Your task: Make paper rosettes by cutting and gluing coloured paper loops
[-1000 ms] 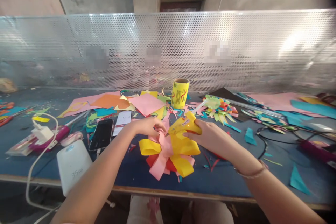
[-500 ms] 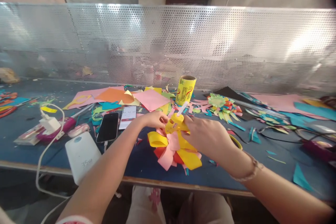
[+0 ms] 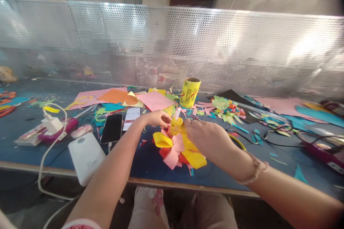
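Paper flower is nearside of the yellow tube, several looped petals already on. Right hand grips a yellow glue gun; left hand curls close by, pinch unclear. Can't tell what's left.

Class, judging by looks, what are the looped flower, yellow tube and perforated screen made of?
Looped flower: probably matte paper; its flat strips bend into loops.
Yellow tube: likely cardboard, brown inside, printed outside, perhaps glossy.
Perforated screen: apparently metal, grey with bright glints.
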`<state>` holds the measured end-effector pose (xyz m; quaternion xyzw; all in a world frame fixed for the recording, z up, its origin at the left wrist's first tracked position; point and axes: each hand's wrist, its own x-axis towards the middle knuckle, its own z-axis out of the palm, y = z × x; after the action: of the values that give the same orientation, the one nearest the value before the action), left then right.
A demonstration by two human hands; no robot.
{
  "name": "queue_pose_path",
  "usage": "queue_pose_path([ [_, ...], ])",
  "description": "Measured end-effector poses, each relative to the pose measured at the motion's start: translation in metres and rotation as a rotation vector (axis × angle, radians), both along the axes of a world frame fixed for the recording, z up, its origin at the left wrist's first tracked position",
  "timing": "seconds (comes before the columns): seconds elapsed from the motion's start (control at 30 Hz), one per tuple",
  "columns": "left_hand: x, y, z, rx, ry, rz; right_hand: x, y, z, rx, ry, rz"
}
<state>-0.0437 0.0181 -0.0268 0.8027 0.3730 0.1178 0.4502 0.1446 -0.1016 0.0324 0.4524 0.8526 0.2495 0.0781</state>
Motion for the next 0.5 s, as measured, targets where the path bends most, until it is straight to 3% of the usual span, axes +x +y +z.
queue_pose_path([
  [0.27,-0.008,0.007,-0.004,-0.045,0.018,0.054,0.001,-0.001,-0.003,0.030,-0.061,0.036],
  [0.5,-0.012,0.013,-0.010,-0.057,0.026,-0.008,0.007,-0.004,0.001,-0.051,-0.001,0.060],
])
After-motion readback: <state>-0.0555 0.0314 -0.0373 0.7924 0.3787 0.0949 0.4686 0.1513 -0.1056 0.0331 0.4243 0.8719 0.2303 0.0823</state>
